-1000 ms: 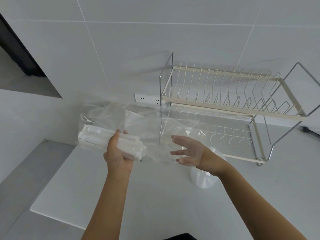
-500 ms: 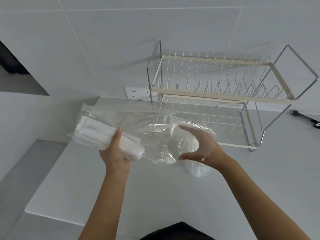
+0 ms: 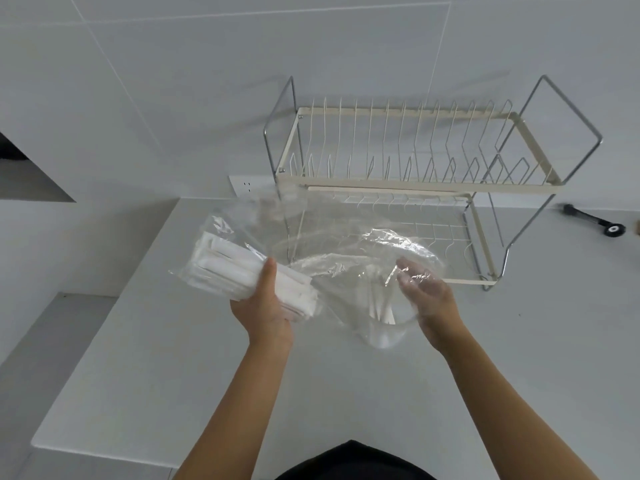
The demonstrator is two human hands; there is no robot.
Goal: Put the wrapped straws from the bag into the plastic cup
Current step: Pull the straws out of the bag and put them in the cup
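Left hand point(image 3: 265, 315): grip holds wrapped straws point(image 3: 242, 271) through bag point(image 3: 332, 244), frame centre-left, steadying them.
Right hand point(image 3: 424, 292): grip wide inside bag mouth, above plastic cup point(image 3: 384, 327).

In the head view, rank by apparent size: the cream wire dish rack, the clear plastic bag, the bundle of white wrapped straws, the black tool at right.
1. Cream wire dish rack
2. Clear plastic bag, though nearer the camera
3. Bundle of white wrapped straws
4. Black tool, farthest away
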